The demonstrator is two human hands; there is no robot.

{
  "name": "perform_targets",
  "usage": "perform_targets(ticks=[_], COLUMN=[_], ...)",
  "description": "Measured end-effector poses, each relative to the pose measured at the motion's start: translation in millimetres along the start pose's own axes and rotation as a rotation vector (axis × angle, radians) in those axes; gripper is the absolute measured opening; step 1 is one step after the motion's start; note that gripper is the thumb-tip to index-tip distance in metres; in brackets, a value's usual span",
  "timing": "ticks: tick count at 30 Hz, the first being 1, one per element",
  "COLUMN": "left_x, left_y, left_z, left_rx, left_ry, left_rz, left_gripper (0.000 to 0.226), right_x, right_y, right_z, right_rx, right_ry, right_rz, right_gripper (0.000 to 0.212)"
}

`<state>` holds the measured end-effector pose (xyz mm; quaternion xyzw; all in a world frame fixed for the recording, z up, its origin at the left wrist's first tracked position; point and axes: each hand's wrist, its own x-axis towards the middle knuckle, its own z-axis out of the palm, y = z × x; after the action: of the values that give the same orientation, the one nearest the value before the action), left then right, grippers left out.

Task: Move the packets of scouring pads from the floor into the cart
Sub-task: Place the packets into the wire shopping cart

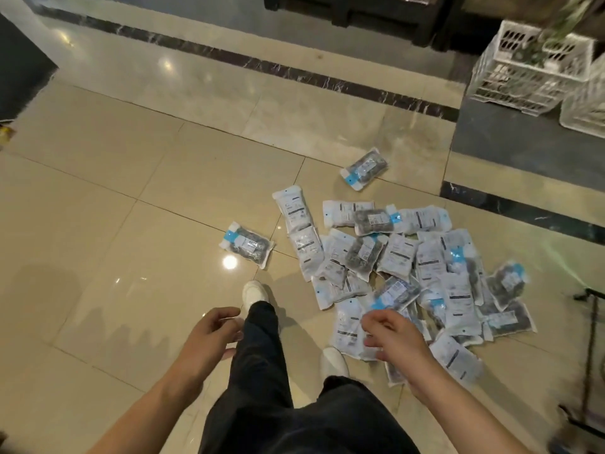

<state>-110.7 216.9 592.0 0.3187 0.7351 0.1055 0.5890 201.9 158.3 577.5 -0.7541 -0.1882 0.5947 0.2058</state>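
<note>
Your legs (pixel 258 371): dark trousers, white shoes, standing at the pile's near-left edge, so packets sit w/in reach of your right side.
Left hand (pixel 209 339): loosely curled, holds nothing, hangs off to the left away from the packets; looks idle.
Right hand (pixel 393 339): fingers loosely bent, nothing in them, hovering over the pile's near edge; prob. lining up a pick.
Pile of packets (pixel 409 273): all on the tiled floor (pixel 131 224), overlapping, long axes every which way; reads as dumped, not stacked.
Stray left packet (pixel 247 245): flat, apart from the pile, long axis runs left-right, blue header to the left.
Stray far packet (pixel 364 168): alone beyond the pile, axis diagonal, blue end nearer you.
Cart frame (pixel 589 339): only a dark bit at right edge; can't tell more.
White crates (pixel 523 77): far right, stacked.
</note>
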Motion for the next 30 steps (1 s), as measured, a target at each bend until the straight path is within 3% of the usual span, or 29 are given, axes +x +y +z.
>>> perform_targets(ticks=[8,15,21,27,30], left_x=[172.3,344.1,512.7,657.5,716.0], left_y=[72.5,85.5,18.1,-70.2,-115.7], left_z=[-47.9,-65.9,-30.9,38.3,57.4], left_rx=[0.073,0.094,0.057,-0.002,-0.11], left_ry=[-0.192,-0.129,0.015,0.103,0.207], left_rz=[-0.058,-0.173,-0.248,-0.276,-0.367], left_gripper=[0.022,0.028,0.028,0.067,0.074], right_x=[97.0,240.8,451.4,619.1,671.9], right_y=[-77.0,-98.3,-51.6,29.9,59.0], right_z=[71.2,136.5,196.9,241.0,253.4], right_rx=[-0.029,-0.036,-0.148,-0.254,-0.281], right_ry=[0.128,0.114,0.057,0.19,0.262], right_rz=[0.089,0.177,0.113,0.141,0.093], right_gripper=[0.003,0.01,0.027,0.072,0.077])
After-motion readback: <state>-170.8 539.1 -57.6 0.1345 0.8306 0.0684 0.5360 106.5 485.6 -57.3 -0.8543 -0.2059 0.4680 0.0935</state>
